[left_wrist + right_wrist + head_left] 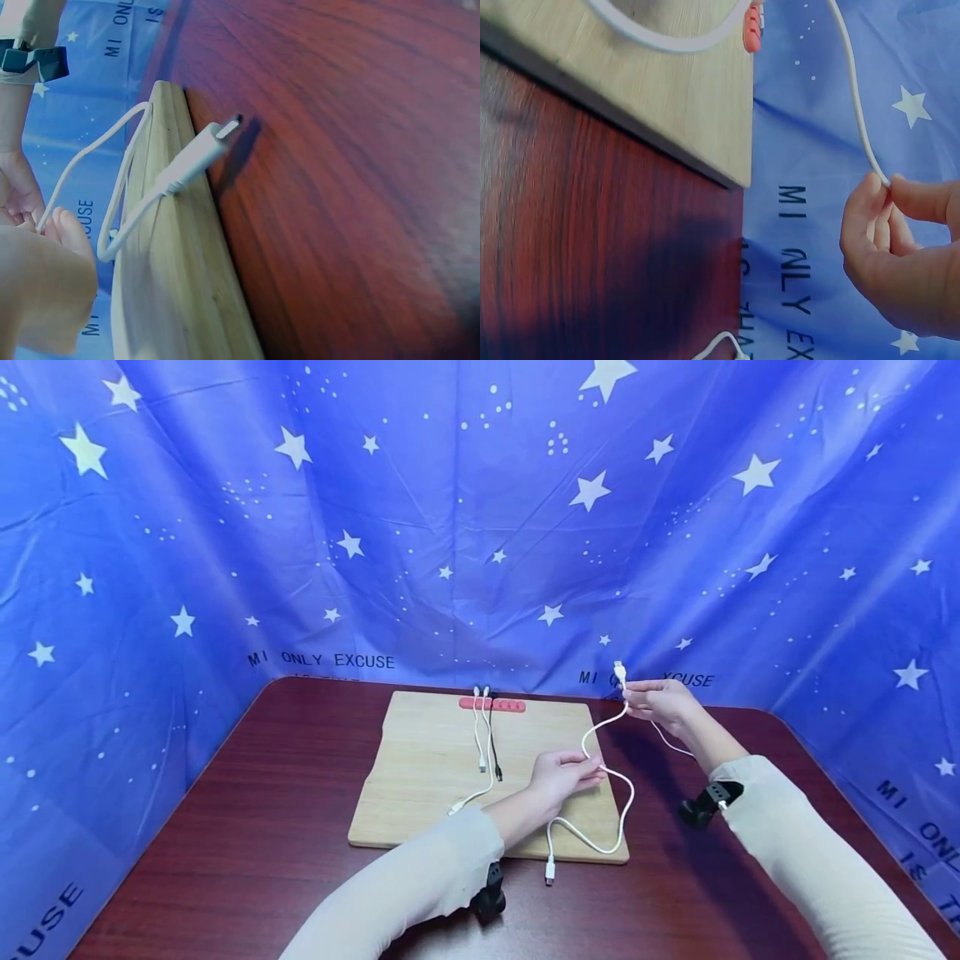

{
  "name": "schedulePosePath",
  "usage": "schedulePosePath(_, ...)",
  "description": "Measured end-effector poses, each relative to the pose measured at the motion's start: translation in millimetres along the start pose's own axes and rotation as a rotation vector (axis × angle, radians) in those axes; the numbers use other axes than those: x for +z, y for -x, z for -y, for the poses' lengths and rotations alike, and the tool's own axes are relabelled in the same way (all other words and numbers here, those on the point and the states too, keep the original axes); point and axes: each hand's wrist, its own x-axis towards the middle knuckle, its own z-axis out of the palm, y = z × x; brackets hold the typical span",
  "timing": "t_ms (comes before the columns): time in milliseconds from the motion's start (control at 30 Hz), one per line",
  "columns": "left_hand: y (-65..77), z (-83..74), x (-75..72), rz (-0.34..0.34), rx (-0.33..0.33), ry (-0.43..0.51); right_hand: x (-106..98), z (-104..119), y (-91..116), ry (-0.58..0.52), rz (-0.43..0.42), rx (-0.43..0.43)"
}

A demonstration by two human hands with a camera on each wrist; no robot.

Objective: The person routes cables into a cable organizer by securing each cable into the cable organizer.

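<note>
My left hand [561, 777] and right hand [663, 703], fingertips closed on one white cable [631, 802], red holder [751, 36] cropped in right-wrist view

Soft glare on the tabletop [225, 827]

Board [420, 760] lies on the table [262, 777], curtain [420, 527] behind both. Clip [512, 706] sits along the board's far edge; three cords [482, 766] run from its left half toward me, side by side on the board. My left hand [562, 777] is over the board's right part; right hand [662, 703] is farther back, off its right side. Cable [632, 793] spans both: top plug [619, 671] above my right fingers, slack over the board's near right corner, low plug [551, 870] before the near edge. Stray cord [671, 744]: table, right of board.
</note>
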Motion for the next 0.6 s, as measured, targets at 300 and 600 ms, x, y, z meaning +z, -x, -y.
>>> schedulePosePath(300,17.9,-0.8,-12.8,-0.006,-0.065,-0.004,24,-4,-18,-0.229,0.049,0.02)
schedulePosePath(600,29.7,-3.1,-30.3,-0.046,-0.15,-0.046,53,2,-39,-0.208,0.061,0.018)
